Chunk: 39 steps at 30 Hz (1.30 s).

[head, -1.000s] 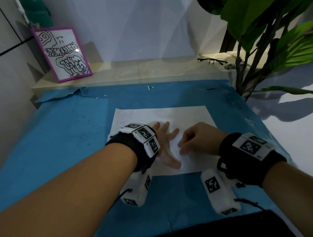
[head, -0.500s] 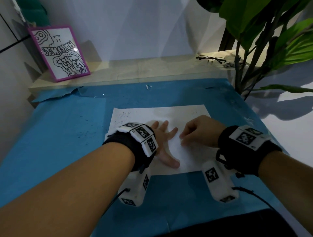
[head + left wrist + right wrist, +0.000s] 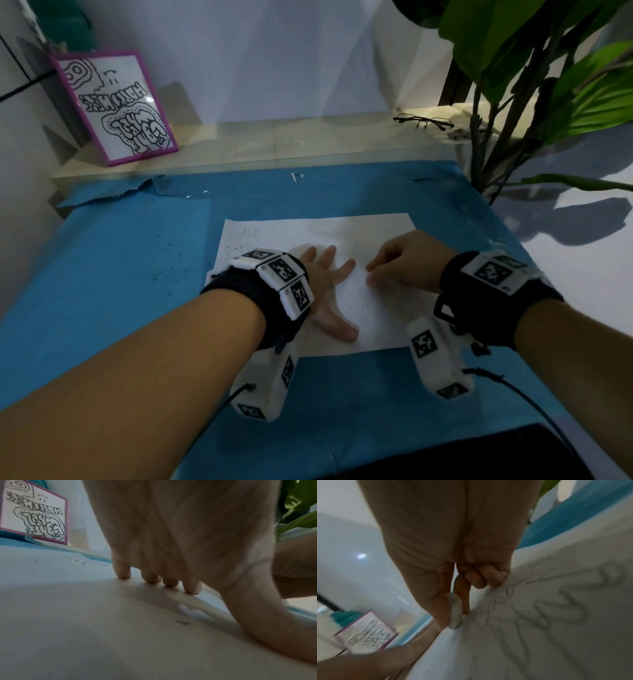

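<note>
A white paper sheet (image 3: 342,233) with faint pencil lines lies on a blue mat (image 3: 120,274). My left hand (image 3: 329,274) lies flat on the sheet's left half, with straight fingers spread. In the left wrist view its fingertips (image 3: 169,584) press the paper (image 3: 85,615). My right hand (image 3: 371,274) rests on the sheet's right half with curled fingers. The right wrist view shows its thumb and forefinger pinching a small grey-white eraser (image 3: 455,611), whose tip touches the paper (image 3: 539,628) beside drawn lines.
A purple-framed drawing (image 3: 113,106) leans on the ledge at the back left. Glasses (image 3: 423,121) lie on the ledge at the back right. A leafy plant (image 3: 513,68) stands to the right. Dark specks dot the mat left of the sheet. A dark object (image 3: 462,455) sits at the near edge.
My right hand with the eraser has shifted slightly farther up the sheet. The left hand stays flat in the same place.
</note>
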Motion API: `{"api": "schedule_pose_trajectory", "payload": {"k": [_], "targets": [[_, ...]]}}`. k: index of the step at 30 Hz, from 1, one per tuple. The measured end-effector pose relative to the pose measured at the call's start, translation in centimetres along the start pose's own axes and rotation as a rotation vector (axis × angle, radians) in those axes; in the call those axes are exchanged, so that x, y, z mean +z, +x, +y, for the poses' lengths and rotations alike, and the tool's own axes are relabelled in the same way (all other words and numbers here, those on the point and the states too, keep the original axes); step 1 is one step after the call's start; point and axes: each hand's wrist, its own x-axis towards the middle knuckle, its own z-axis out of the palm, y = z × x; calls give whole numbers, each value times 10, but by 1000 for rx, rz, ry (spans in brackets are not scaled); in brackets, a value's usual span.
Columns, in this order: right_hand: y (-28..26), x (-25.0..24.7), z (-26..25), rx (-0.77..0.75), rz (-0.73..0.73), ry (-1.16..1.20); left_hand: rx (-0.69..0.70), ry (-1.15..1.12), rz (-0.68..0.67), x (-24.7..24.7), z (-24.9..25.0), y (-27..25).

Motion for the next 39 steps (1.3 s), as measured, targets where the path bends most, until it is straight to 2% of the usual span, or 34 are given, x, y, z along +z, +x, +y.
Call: {"api": "schedule_pose_trajectory", "payload": {"k": [3,4,7,8,11,12,15,16,19,20,23,24,27,28,31,33,34,37,39], "targets": [[-6,1,-6,18,-183,-115,0,7,6,1,-1,-1],[-6,0,-7,26,-188,-111,3,8,8,1,-1,-1],[-1,-3,-2,12,-28,-25,5,-3,-3,0,0,-1],[-1,-2,-2,3,-24,-39,2,-4,-6,0,0,0],[-7,1,-5,26,-192,-128,-1,3,1,0,0,-2],[-7,-1,-5,34,-192,-111,2,6,4,0,0,-2],[-1,-4,-1,18,-17,-34,3,-7,-1,0,1,-1],[0,-3,0,15,-17,-49,0,-8,-2,0,0,-1],[-5,1,0,37,-198,-128,-2,2,6,0,0,-2],[-4,-2,0,40,-190,-111,-1,3,5,0,0,-2],[0,-7,0,22,-1,-49,2,-2,-5,-1,1,-1],[0,-6,0,12,-8,-65,-1,0,-7,-2,1,-1],[-5,-1,-4,26,-172,-145,-3,3,-4,-1,0,-2],[-5,-2,-3,33,-161,-124,-3,2,-3,-1,1,-2],[-1,-3,2,26,25,-32,-7,-7,0,-1,1,0],[-3,3,7,8,97,37,-8,-8,-15,-2,1,-1],[-5,7,12,9,140,163,-6,-11,-23,-3,1,-2],[-14,15,29,98,263,784,-5,-1,-32,-4,3,-6],[-19,20,38,133,327,1003,12,6,8,-3,10,-10]]}}
